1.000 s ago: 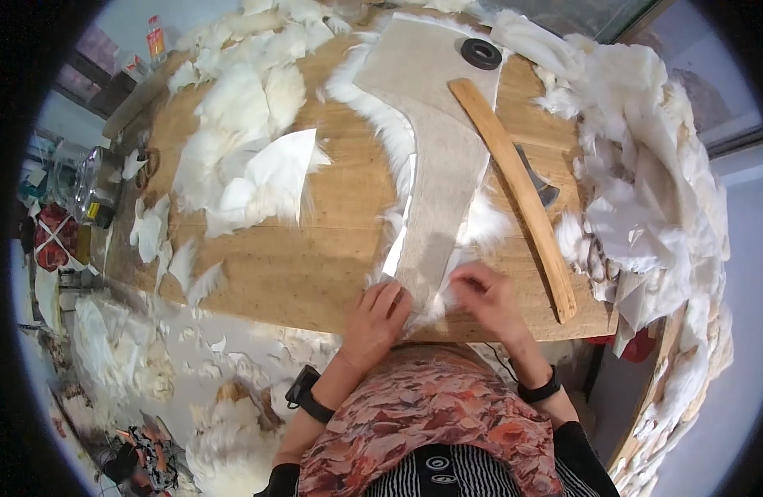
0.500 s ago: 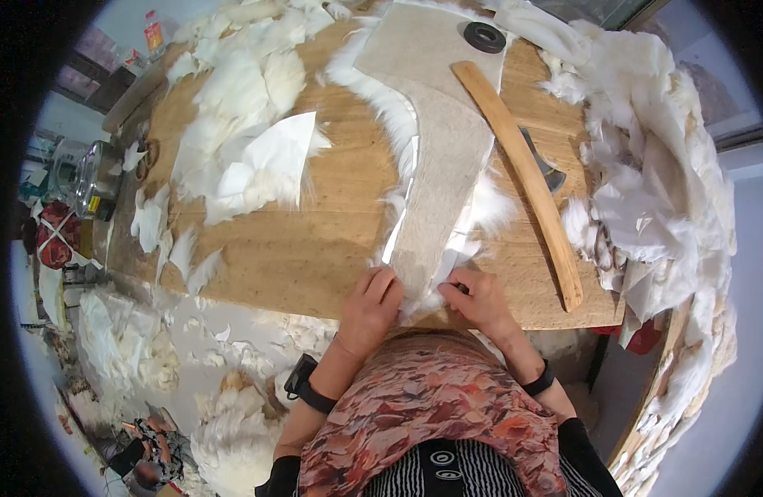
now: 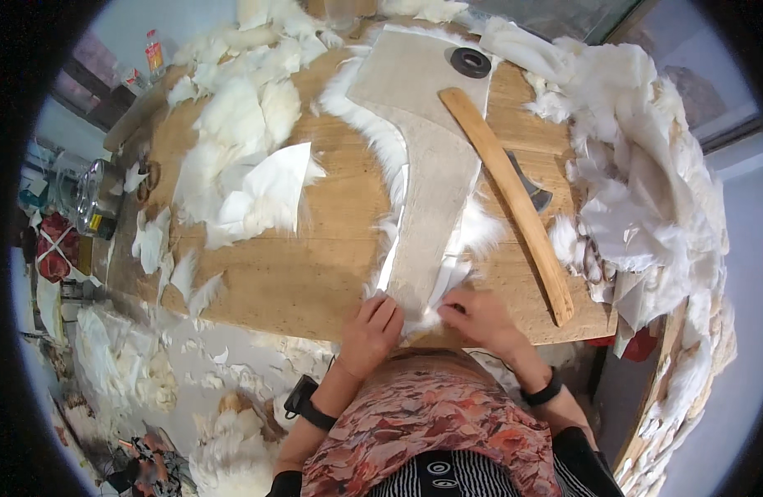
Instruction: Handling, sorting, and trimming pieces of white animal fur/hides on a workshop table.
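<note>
A beige pattern piece (image 3: 435,190) lies flat on a white fur pelt (image 3: 358,116), whose fur and white edges stick out on both sides. The fingers of my left hand (image 3: 370,333) are bent and closed at the near left corner of the pelt and pattern. My right hand (image 3: 483,321) is at the near right corner, thumb and fingers drawn together; whatever is between them is too small to make out. On the far end of the pattern rests a black ring-shaped roll (image 3: 471,63). A long curved wooden stick (image 3: 507,199) lies across the pattern's right edge.
Under the stick, a dark curved blade (image 3: 531,184) shows. White fur pieces (image 3: 241,166) lie on the table's left, near scissors (image 3: 149,180). A large heap of pelts (image 3: 647,190) covers the right side. The wooden table (image 3: 282,286) ends just before me.
The view has shifted, so the table and everything on it sit lower in the picture. My right hand has turned slightly, and the dark bit seen at its fingers earlier no longer shows.
</note>
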Demonstrator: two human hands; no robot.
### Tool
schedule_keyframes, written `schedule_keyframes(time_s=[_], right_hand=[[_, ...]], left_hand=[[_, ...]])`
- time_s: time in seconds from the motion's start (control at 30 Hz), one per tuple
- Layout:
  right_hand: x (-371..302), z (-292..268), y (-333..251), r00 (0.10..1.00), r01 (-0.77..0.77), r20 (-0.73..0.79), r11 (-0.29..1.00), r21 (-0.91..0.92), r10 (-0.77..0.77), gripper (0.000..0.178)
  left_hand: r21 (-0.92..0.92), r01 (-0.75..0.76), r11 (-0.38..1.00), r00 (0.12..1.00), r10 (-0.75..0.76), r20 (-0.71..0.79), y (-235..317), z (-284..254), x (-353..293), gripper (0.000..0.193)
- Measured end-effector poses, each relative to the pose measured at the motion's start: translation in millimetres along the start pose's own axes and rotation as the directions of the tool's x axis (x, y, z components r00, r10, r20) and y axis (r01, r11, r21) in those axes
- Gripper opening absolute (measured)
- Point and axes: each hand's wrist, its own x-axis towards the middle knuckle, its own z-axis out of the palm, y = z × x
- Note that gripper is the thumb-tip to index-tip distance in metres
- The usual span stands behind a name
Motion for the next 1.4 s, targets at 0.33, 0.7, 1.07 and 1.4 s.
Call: schedule_keyframes(time_s=[0.33,0.7,1.07,1.4], right_hand=[[115.7,-135.0,95.6,0.920,-0.319,-0.387,0.687,-0.653,0.059,0.025],[116.6,-134.5,123.4,0.924,-0.354,-0.334,0.743,-0.569,0.185,0.031],[116.0,-133.3,106.7,0.928,-0.339,-0.314,0.803,-0.490,0.200,0.034],[135.2,-138.8,123.0,0.909,-0.405,-0.379,0.587,-0.700,0.175,0.031]], left_hand=[[0.080,0.020,0.997,0.998,-0.025,0.065,3.0,0.4,-3.4,0.031],[0.037,0.102,0.994,0.994,-0.102,0.025,11.1,2.4,-14.4,0.034],[0.054,0.164,0.985,0.985,-0.166,0.035,17.8,6.2,-21.1,0.034],[0.080,0.192,0.978,0.977,-0.198,0.078,21.4,3.1,-20.5,0.045]])
